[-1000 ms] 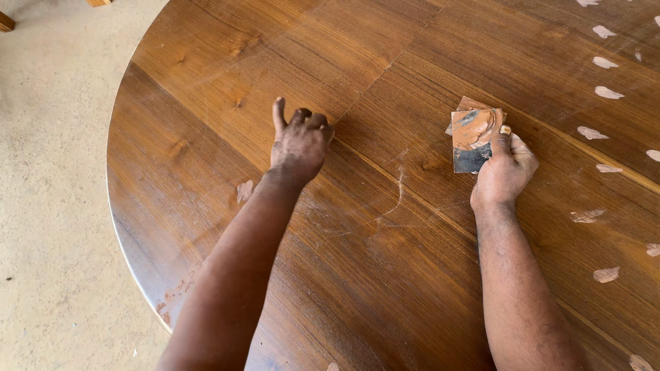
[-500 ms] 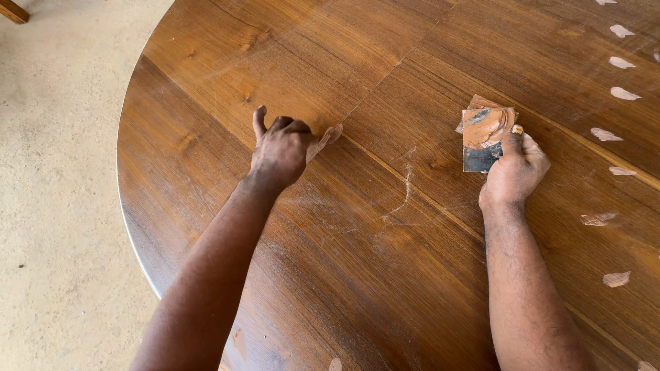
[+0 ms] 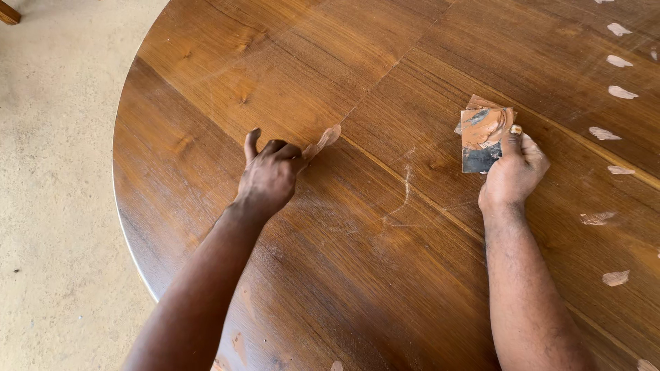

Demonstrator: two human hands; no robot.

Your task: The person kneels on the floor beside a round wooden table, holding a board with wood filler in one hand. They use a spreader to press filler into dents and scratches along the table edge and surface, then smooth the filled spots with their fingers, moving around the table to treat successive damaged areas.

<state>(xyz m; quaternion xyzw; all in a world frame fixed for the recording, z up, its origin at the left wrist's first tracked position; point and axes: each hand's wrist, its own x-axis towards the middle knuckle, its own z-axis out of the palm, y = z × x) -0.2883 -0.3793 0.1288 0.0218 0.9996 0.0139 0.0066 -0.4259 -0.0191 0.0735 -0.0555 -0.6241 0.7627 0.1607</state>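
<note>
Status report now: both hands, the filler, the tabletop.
Left hand pressing filler smear into round wooden tabletop. Right hand holds putty-smeared metal scraper. Nothing obstructing.

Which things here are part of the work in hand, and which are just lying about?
In use:
- round wooden tabletop
- left hand, pressing a filler smear on the wood
- right hand, holding small flat scrapers coated with brown filler
- filler dabs along the right side

Lying about:
- wooden piece on the floor, top left
</note>
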